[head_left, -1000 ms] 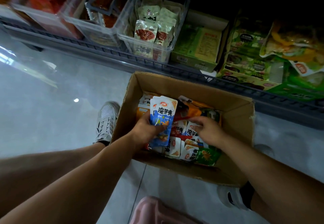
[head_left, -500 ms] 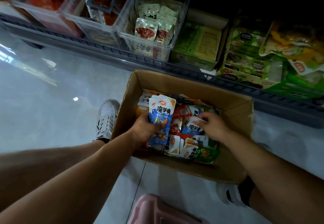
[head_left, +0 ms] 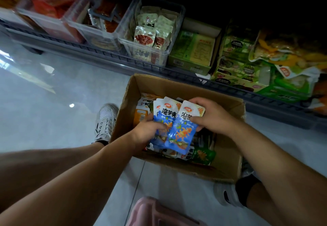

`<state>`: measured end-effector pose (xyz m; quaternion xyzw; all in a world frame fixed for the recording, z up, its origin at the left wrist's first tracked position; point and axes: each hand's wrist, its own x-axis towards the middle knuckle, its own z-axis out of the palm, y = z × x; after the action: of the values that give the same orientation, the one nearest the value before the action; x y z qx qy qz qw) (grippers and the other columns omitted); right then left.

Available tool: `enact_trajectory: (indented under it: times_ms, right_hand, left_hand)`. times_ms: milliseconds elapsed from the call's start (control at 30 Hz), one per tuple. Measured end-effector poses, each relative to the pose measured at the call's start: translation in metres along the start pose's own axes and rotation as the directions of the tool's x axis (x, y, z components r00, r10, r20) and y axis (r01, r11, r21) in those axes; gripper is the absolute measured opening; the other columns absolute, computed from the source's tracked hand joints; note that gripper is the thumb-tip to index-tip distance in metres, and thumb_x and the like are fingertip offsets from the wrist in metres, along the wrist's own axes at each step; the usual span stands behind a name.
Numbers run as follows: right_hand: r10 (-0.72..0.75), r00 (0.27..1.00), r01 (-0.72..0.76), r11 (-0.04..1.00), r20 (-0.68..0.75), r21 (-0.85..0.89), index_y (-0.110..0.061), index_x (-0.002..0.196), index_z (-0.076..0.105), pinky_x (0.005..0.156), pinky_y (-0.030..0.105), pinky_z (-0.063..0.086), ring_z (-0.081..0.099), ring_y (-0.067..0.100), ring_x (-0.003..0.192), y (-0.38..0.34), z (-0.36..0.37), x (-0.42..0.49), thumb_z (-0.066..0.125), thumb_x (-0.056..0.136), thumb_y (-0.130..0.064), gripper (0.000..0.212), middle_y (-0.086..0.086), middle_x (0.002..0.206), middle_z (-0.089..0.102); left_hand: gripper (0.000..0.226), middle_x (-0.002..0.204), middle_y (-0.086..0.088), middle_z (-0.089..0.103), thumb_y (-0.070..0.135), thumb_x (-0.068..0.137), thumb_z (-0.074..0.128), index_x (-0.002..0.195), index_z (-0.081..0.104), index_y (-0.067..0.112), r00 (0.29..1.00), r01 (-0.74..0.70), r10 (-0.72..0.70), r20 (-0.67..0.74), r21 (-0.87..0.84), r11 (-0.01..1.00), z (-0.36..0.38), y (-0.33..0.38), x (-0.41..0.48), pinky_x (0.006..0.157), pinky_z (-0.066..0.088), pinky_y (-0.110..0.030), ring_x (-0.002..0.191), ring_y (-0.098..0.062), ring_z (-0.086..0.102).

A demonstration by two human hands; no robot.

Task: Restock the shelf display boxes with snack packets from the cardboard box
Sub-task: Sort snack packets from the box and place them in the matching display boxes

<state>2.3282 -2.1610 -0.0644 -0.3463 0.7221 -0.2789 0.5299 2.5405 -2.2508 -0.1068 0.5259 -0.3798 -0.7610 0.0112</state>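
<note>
An open cardboard box (head_left: 178,85) sits on the floor below the shelf, holding several mixed snack packets. My left hand (head_left: 146,132) grips a small stack of blue-and-white packets (head_left: 163,117) above the box. My right hand (head_left: 210,116) pinches another blue-and-white packet (head_left: 184,132) by its right edge and holds it against the front of that stack. More packets, among them a green one (head_left: 203,155) and an orange one (head_left: 140,116), lie in the box under my hands.
On the low shelf stand clear plastic bins (head_left: 152,36) with white-and-red packets and red packets (head_left: 53,8), a green display box (head_left: 194,50) and green and yellow bags (head_left: 283,52). A grey shelf rail (head_left: 99,55) runs in front. My shoes (head_left: 106,121) flank the box.
My right hand has lifted a blue-and-white packet out of the box and brought it left against the stack in my left hand. The left hand has stayed about where it was.
</note>
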Motion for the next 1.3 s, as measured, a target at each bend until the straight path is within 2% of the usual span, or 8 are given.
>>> enact_trajectory:
  times_ms: [167,300,467,567,700,1000,1167,1300]
  right_hand:
    - [0.027,0.993,-0.016,0.995,-0.116,0.096,-0.024,0.136,0.052,0.066,0.036,0.063,0.071,0.018,0.096,0.003,0.033,0.010,0.078,0.080,0.004,0.068,0.003,0.117,0.066]
    - [0.156,0.957,-0.056,0.926,-0.244,0.373,-0.019,0.133,0.050,0.076,0.040,0.063,0.071,0.019,0.097,0.011,0.042,0.013,0.068,0.091,-0.004,0.048,0.005,0.115,0.066]
    - [0.102,0.956,-0.104,0.995,-0.276,0.006,-0.026,0.108,0.063,0.087,0.031,0.055,0.063,0.010,0.102,0.054,0.050,0.014,0.058,0.097,-0.005,0.023,-0.004,0.113,0.066]
    - [0.099,0.973,-0.125,0.985,-0.211,-0.116,-0.023,0.123,0.064,0.079,0.018,0.048,0.059,0.009,0.103,0.074,0.063,0.021,0.058,0.099,-0.012,0.027,-0.003,0.123,0.062]
    - [0.246,0.947,-0.255,0.967,-0.207,-0.018,-0.012,0.135,0.058,0.089,0.027,0.047,0.060,0.023,0.117,0.083,0.081,0.037,0.067,0.095,-0.019,0.041,0.008,0.129,0.063]
    - [0.444,0.834,-0.382,0.893,-0.328,0.237,-0.008,0.115,0.069,0.090,0.032,0.052,0.065,0.026,0.107,0.077,0.099,0.067,0.086,0.078,-0.021,0.043,0.010,0.120,0.069]
    - [0.455,0.834,-0.383,0.884,-0.312,0.267,-0.010,0.117,0.070,0.089,0.030,0.050,0.062,0.020,0.104,0.072,0.095,0.065,0.077,0.087,-0.015,0.032,0.005,0.124,0.067]
    - [0.421,0.853,-0.324,0.891,-0.309,0.320,-0.022,0.105,0.066,0.097,0.048,0.055,0.066,0.025,0.107,0.079,0.072,0.047,0.064,0.098,-0.019,0.008,0.006,0.121,0.068]
  left_hand:
    - [0.044,0.116,-0.010,0.076,0.012,0.091,0.075,0.133,0.060,0.008,0.993,-0.038,0.032,0.113,0.049,0.998,0.004,0.001,-0.001,0.079,0.062,-0.040,0.104,-0.027,0.075]
    - [0.045,0.112,-0.008,0.074,0.003,0.089,0.075,0.129,0.056,0.008,0.998,-0.061,0.062,-0.018,0.060,0.996,-0.003,0.004,-0.001,0.063,0.062,-0.032,0.094,-0.025,0.075]
    - [0.042,0.110,0.000,0.069,0.004,0.089,0.076,0.122,0.056,0.020,0.969,-0.121,0.136,-0.208,0.083,0.989,-0.021,0.000,0.003,0.067,0.058,-0.032,0.098,-0.021,0.069]
    - [0.040,0.101,0.008,0.067,0.006,0.087,0.079,0.110,0.054,0.028,0.957,-0.136,0.153,-0.247,0.083,0.987,-0.026,-0.004,0.004,0.063,0.053,-0.027,0.089,-0.012,0.067]
    - [0.040,0.106,0.007,0.068,0.011,0.086,0.081,0.106,0.054,0.033,0.960,-0.134,0.149,-0.236,0.077,0.988,-0.026,-0.004,0.004,0.066,0.053,-0.027,0.090,-0.009,0.067]
    - [0.039,0.100,0.012,0.067,0.010,0.088,0.078,0.112,0.054,0.029,0.961,-0.146,0.157,-0.227,0.062,0.987,-0.029,-0.004,0.003,0.061,0.051,-0.021,0.085,-0.004,0.065]
    - [0.039,0.107,0.007,0.070,0.011,0.087,0.079,0.112,0.055,0.030,0.958,-0.143,0.156,-0.240,0.073,0.987,-0.028,-0.005,0.006,0.062,0.052,-0.023,0.088,-0.006,0.067]
    - [0.039,0.100,0.011,0.067,0.010,0.089,0.078,0.115,0.053,0.027,0.963,-0.138,0.151,-0.225,0.071,0.988,-0.025,-0.003,0.005,0.058,0.049,-0.020,0.083,-0.003,0.064]
